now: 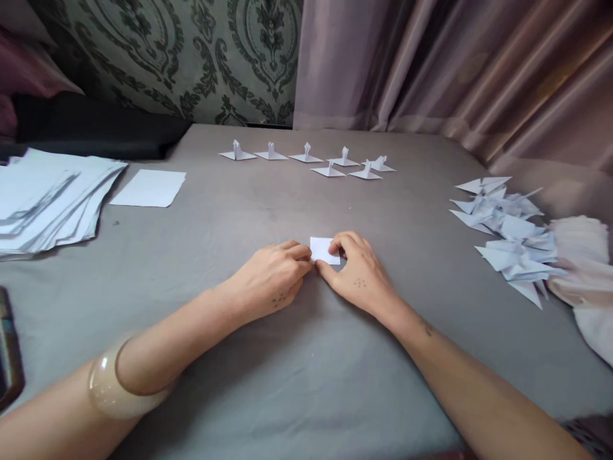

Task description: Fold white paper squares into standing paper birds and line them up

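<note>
A small white square of paper lies on the grey cloth in front of me, between my two hands. My left hand is closed, its fingertips pinching at the paper's left edge. Over the paper's right side curls my right hand, with the fingertips on its surface and the thumb at the lower edge. The fingers hide parts of the left and right edges, so any fold there cannot be made out.
Several folded paper figures stand at the back. More folded pieces are heaped at right, beside a pale cloth. At left are a paper stack, a single sheet and a dark phone-like object.
</note>
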